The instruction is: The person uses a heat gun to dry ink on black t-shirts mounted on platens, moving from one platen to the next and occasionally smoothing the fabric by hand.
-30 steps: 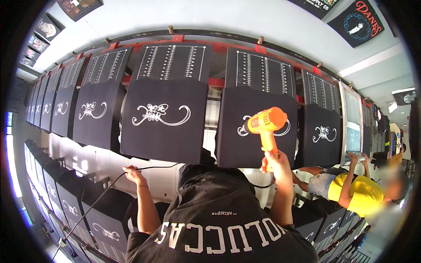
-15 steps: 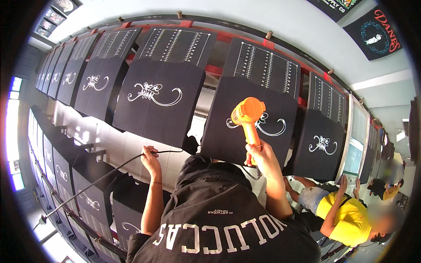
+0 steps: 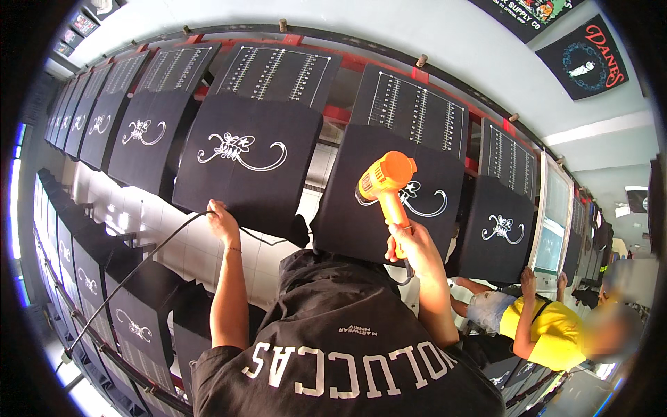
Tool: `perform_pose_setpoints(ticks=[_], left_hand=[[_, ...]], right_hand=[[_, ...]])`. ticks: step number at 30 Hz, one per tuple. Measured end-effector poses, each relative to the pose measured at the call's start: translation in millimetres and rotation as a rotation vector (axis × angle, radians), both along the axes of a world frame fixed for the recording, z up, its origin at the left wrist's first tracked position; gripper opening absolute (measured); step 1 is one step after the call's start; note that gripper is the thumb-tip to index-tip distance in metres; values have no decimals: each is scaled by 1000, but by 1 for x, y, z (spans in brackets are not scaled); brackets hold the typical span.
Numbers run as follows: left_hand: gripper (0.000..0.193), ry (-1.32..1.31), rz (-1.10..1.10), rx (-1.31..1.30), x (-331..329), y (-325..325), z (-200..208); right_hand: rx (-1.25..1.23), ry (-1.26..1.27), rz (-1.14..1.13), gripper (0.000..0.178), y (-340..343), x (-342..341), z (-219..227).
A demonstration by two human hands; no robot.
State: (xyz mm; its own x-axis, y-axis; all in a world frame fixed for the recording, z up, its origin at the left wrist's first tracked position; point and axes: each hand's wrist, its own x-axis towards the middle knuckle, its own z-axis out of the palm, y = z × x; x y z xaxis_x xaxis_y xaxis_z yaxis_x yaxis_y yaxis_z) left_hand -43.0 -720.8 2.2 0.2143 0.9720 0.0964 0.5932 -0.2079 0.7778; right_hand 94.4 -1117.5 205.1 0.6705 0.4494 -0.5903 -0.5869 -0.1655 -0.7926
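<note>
Two bare hands at work, both occupied. Right hand: grip closed, fingers wrapped round the handle of an orange pistol-shaped heat gun with a short dark nozzle. Heat gun sits over the near part of a flat board dressed in black cloth, handle toward the person, nozzle pointing left. Its body covers part of a white scrollwork print on that cloth; one curl shows to the right. Gap between nozzle and cloth cannot be judged from this overhead angle.

Left hand: grip closed on a thin black cable, fingers pinching it near the lower edge of the next black-clothed board to the left. Cable runs from the fingers down toward the lower left.

Boards stand side by side in a long row, the nearer ones plainly bearing the same white motif, with white ruled tick marks on their upper, uncovered ends. Behind them, a dark metal rail.

Right side: co-worker in a yellow shirt, both hands at the lower end of a pale-framed rectangular screen. Above, on the wall, a dark printed cloth.
</note>
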Motion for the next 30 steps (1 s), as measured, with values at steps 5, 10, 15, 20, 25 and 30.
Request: perform_pose_setpoints(ticks=[5, 10, 15, 20, 25, 30], left_hand=[[36, 282, -32, 172, 12, 6, -10], [26, 267, -31, 217, 16, 0, -6], [22, 209, -32, 266, 17, -2, -4], [22, 222, -50, 239, 16, 0, -8], [22, 249, -91, 317, 15, 2, -10], [21, 227, -89, 255, 13, 4, -13]], right_hand=[[23, -9, 4, 33, 13, -3, 1], [-9, 2, 4, 34, 12, -11, 7], [-34, -19, 12, 35, 7, -23, 7], [-73, -17, -43, 33, 2, -28, 10], [-74, -31, -140, 31, -6, -28, 6], [-107, -78, -211, 28, -9, -19, 7]])
